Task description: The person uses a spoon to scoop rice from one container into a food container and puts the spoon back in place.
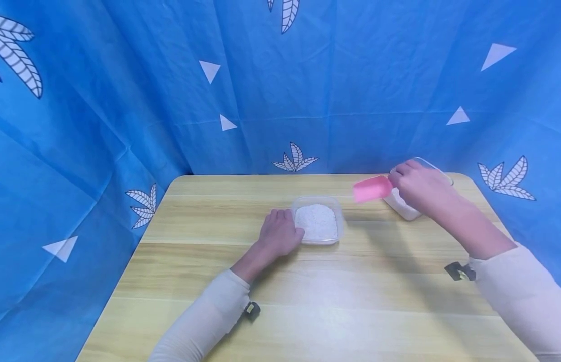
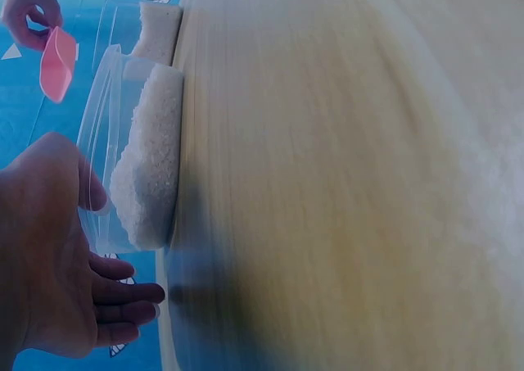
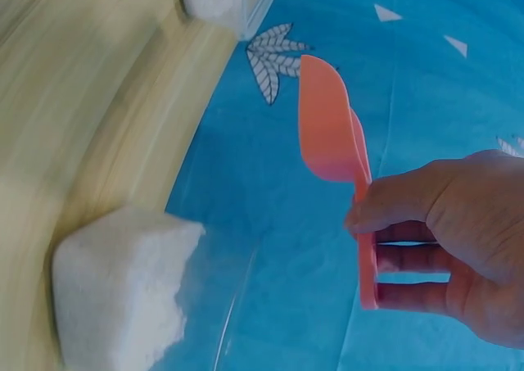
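My right hand [image 1: 418,186] grips the handle of a pink scoop [image 1: 373,189], raised over the left edge of the right-hand clear container [image 1: 408,213]. The scoop's bowl points left in the head view, and its pink inside shows there. White grains like rice fill the lower part of that container; my hand hides much of its top. My left hand [image 1: 280,233] rests at the left front corner of a second clear container [image 1: 339,221], which holds similar white grains [image 2: 151,162]. The left thumb touches this container's wall, while the other fingers extend loosely along its left side.
Both containers stand on a light wooden table [image 1: 194,261], toward its far edge. A blue curtain [image 1: 271,90] with white leaves and triangles hangs behind it and at the sides. Small dark devices hang at both sleeve cuffs.
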Available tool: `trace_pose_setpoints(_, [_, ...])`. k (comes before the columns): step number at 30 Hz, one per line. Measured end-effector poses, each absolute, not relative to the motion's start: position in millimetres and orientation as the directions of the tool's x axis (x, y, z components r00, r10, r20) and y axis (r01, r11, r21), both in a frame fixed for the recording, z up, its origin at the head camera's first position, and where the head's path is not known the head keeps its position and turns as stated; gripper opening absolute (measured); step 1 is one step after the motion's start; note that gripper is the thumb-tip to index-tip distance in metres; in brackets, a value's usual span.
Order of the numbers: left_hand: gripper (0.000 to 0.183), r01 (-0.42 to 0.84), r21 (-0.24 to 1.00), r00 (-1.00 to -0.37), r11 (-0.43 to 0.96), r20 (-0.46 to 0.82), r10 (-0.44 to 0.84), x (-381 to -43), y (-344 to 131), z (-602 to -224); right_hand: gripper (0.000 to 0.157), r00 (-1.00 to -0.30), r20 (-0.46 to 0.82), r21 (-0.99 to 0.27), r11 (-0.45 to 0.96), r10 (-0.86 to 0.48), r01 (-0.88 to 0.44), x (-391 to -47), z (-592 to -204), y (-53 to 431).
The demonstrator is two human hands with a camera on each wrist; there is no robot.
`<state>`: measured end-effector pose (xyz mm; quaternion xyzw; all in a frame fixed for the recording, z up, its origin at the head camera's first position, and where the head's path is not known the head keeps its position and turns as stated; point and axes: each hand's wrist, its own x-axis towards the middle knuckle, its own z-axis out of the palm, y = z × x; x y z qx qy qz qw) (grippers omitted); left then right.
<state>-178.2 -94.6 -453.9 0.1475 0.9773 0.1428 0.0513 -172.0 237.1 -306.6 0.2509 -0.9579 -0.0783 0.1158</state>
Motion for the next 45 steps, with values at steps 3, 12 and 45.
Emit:
trace_pose_setpoints(3, [0.049,0.274,0.295,-0.951,0.915,-0.056,0.303,-178,-95,-454,0.028,-0.869,0.178,0.196,0.882,-0.462,-0.429,-172,-303,244])
trace_pose_setpoints(12, [0.050,0.277,0.294,-0.951,0.915,-0.054,0.305,-178,-95,-455,0.031,-0.896,0.147,0.195,0.900,-0.420,-0.390,-173,-297,270])
trace_pose_setpoints(45, [0.052,0.289,0.287,-0.948,0.913,-0.047,0.315,-179,-97,-456,0.036,-0.949,0.098,0.129,0.950,-0.298,-0.285,-188,-297,324])
